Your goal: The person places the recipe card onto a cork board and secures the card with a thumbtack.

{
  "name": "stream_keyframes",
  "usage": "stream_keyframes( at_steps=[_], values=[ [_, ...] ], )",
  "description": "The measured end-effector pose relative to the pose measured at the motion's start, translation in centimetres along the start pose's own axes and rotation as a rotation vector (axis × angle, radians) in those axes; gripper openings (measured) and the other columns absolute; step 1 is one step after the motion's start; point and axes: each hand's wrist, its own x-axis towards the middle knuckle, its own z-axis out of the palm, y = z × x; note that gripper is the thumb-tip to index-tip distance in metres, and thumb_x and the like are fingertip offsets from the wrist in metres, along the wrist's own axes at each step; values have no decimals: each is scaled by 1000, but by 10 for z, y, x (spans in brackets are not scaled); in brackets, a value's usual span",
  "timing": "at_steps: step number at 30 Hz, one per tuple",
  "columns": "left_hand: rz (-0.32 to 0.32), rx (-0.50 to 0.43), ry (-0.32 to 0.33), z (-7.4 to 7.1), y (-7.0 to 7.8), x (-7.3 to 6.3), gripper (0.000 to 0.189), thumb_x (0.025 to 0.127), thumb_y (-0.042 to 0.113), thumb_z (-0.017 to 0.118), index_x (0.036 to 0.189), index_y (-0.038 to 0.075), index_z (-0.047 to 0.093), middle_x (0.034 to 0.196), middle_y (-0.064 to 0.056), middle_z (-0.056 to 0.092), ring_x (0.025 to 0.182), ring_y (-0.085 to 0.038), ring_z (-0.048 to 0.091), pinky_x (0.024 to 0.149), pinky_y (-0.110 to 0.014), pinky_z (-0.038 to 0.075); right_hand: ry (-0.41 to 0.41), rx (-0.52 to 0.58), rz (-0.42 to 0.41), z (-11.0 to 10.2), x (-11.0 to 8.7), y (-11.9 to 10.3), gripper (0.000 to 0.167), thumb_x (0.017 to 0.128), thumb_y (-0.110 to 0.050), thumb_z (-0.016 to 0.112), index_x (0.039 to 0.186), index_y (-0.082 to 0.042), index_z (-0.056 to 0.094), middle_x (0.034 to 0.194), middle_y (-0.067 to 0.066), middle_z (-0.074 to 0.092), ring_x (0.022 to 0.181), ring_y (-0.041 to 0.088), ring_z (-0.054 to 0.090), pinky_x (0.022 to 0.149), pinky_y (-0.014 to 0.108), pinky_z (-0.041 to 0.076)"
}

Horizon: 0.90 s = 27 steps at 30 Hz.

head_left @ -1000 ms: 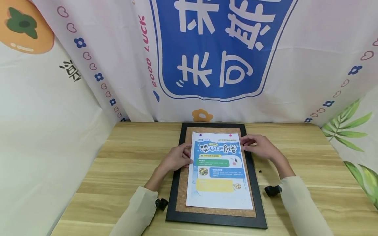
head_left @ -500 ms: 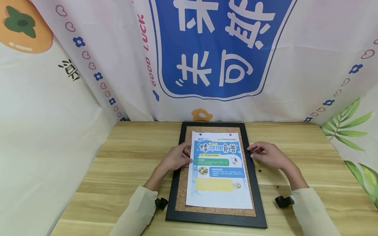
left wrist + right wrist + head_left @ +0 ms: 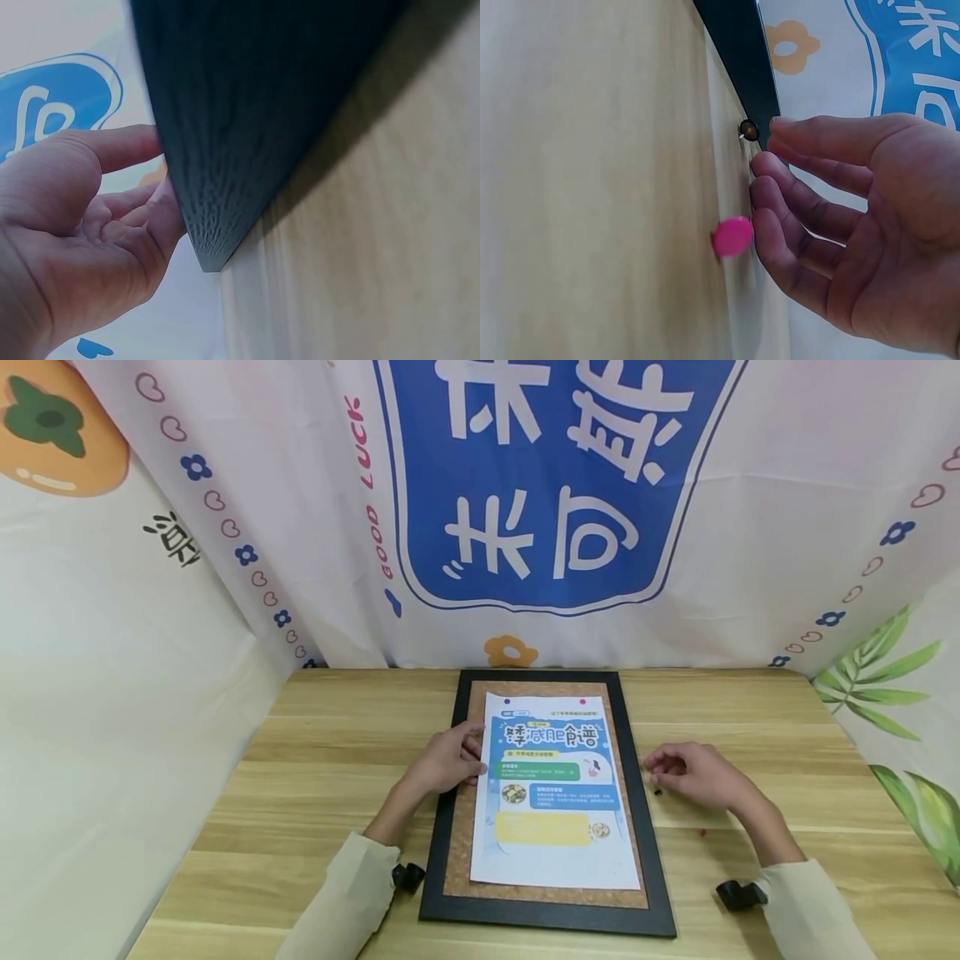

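Observation:
A sheet of printed paper lies on a black-framed corkboard, with a purple thumbtack and a pink thumbtack at its top corners. My left hand rests at the paper's left edge, fingers relaxed; the left wrist view shows the hand partly behind the frame. To the right of the frame, my right hand hovers low over the table, fingers loosely bent and holding nothing visible. Close by its fingertips lies a dark thumbtack. Nearer the wrist camera is another pink thumbtack.
The corkboard lies on a wood-grain table, its far end near the back edge. Behind the table hangs a printed white cloth. Black wrist cameras sit at both sleeves, the right one low beside the board.
My right hand has left the paper's upper right edge and moved right and toward me, down to the dark thumbtack. The left hand has stayed at the paper's left edge.

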Motion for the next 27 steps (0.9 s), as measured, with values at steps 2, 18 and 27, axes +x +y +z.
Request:
stream_keyframes(
  at_steps=[2, 18, 27],
  values=[
    [0, 7, 3, 0, 0, 0, 70, 95, -7, 75, 158, 2, 47, 108, -14, 68, 81, -16, 72, 66, -29, 65, 1, -1, 11, 0, -3, 1, 18, 99, -11, 75, 115, -2, 76, 99, 4, 74, 89, 14, 65, 71, 22, 56],
    [5, 27, 0, 2, 0, 0, 70, 96, -6, 75, 159, 3, 47, 109, -13, 68, 80, -15, 72, 67, -29, 65, 8, -33, 27, 4, -15, 5, 9, 97, -8, 76, 106, -7, 76, 91, -1, 72, 83, 11, 62, 70, 21, 55],
    [6, 37, 15, 2, 0, 0, 70, 95, -6, 75, 158, 2, 47, 107, -13, 68, 79, -16, 71, 66, -28, 65, 22, -52, 10, 7, -15, -2, 11, 97, -15, 79, 105, -7, 76, 90, -2, 71, 81, 12, 60, 67, 22, 52]
  ],
)
